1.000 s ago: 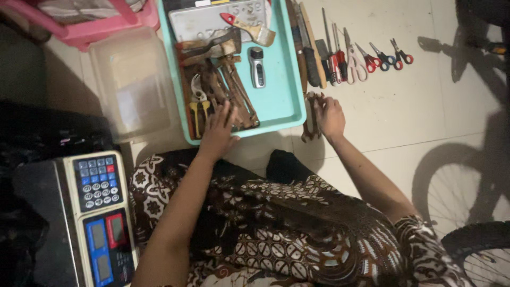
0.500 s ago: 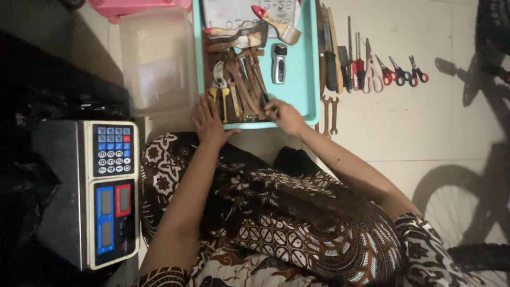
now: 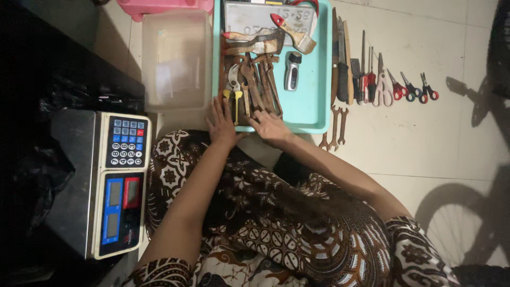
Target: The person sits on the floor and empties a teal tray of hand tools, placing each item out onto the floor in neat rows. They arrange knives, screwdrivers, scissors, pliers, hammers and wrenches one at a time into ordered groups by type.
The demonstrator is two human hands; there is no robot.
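Note:
A teal tray (image 3: pixel 311 114) on the tiled floor holds a pile of rusty wrenches (image 3: pixel 258 85), yellow-handled pliers (image 3: pixel 234 91), a small grey device (image 3: pixel 291 70), a red-handled paintbrush (image 3: pixel 291 31) and a metal plate (image 3: pixel 249 16). My left hand (image 3: pixel 222 123) lies on the tray's near edge just below the pliers, fingers spread, holding nothing. Close beside it, my right hand (image 3: pixel 271 127) rests on the same edge, its fingertips on the lower ends of the rusty wrenches. A few rusty wrenches (image 3: pixel 334 128) lie on the floor to the right of the tray.
A row of knives, files, screwdrivers and scissors (image 3: pixel 374 79) lies on the floor right of the tray. A clear plastic tub (image 3: pixel 175 58) stands to its left, a pink basket (image 3: pixel 164 5) behind. A digital weighing scale (image 3: pixel 119 180) sits at my left knee. A bicycle wheel's shadow (image 3: pixel 467 223) falls at right.
My right hand left the wrenches on the floor right of the tray and moved left to the tray's near edge, onto the rusty wrenches. My left hand slid back to the edge.

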